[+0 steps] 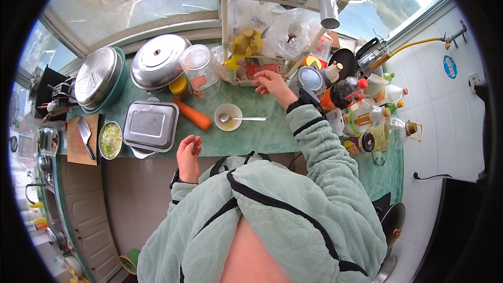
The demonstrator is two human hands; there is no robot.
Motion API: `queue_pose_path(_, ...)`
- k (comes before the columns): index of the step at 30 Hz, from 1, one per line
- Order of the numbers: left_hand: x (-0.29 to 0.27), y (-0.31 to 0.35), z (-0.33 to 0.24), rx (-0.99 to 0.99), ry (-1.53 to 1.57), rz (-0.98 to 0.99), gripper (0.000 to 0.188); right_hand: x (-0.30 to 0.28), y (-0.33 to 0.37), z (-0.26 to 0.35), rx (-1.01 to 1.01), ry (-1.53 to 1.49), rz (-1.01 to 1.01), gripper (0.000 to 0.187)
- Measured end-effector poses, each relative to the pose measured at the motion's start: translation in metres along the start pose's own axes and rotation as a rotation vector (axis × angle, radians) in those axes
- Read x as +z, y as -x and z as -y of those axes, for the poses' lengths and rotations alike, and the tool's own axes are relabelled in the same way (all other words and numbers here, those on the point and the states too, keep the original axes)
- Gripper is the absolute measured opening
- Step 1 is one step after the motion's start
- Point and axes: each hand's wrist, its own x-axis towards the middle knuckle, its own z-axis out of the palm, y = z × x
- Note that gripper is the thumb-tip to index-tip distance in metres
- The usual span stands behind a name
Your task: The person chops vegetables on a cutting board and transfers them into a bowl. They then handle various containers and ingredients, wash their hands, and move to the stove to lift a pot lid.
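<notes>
My right hand (273, 86) is reaching over the back of the counter, fingers stretched loosely to the left, with nothing visible in them. Just behind it is a low shelf bin holding a red packet (266, 68). My left hand (189, 157) hovers by the counter's front edge, palm partly up, fingers loosely bent and empty. Between the hands sits a small white bowl (221, 124) with a little yellowish liquid, and a metal spoon (255, 119) rests in it. A carrot (193, 114) lies left of the bowl, next to a lidded steel container (151, 126).
On the left are a cutting board (75, 140) with a cleaver (85, 135) and a bowl of chopped greens (111, 140). Behind stand a domed pot lid (160, 60) and a clear jar (200, 73). Several bottles, including an oil jug (394, 131), crowd the right; a shelf post (225, 15) rises behind.
</notes>
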Motion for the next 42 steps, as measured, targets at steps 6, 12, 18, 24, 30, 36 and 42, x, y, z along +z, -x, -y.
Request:
queue_pose_path(6, 0.004, 0.003, 0.011, -0.009, 0.03, -0.017, 0.024, -0.003, 0.001, 0.015, -0.535, 0.45, -0.157, 0.03)
queue_pose_path(12, 0.021, 0.004, 0.015, 0.002, 0.01, 0.031, 0.025, -0.04, -0.033, 0.046, -0.779, 0.912, -0.213, 0.04)
queue_pose_path(18, 0.018, 0.009, 0.018, -0.001, 0.02, 0.016, 0.024, -0.097, -0.079, 0.061, -0.642, 1.058, -0.403, 0.058)
queue_pose_path(24, 0.01, 0.018, 0.019, 0.015, 0.026, -0.035, 0.024, -0.099, -0.107, 0.068, -0.444, 1.041, -0.262, 0.068)
queue_pose_path(30, 0.001, 0.02, 0.02, 0.031, 0.045, -0.086, 0.024, -0.06, -0.038, 0.067, -0.607, 0.916, -0.371, 0.038)
queue_pose_path(36, -0.001, 0.015, 0.026, 0.0, 0.07, -0.098, 0.024, -0.002, 0.009, 0.021, -0.214, 0.576, 0.053, 0.029)
queue_pose_path(42, 0.008, 0.001, 0.018, 0.018, 0.056, -0.042, 0.025, 0.0, -0.01, 0.026, -0.335, 0.473, -0.093, 0.024)
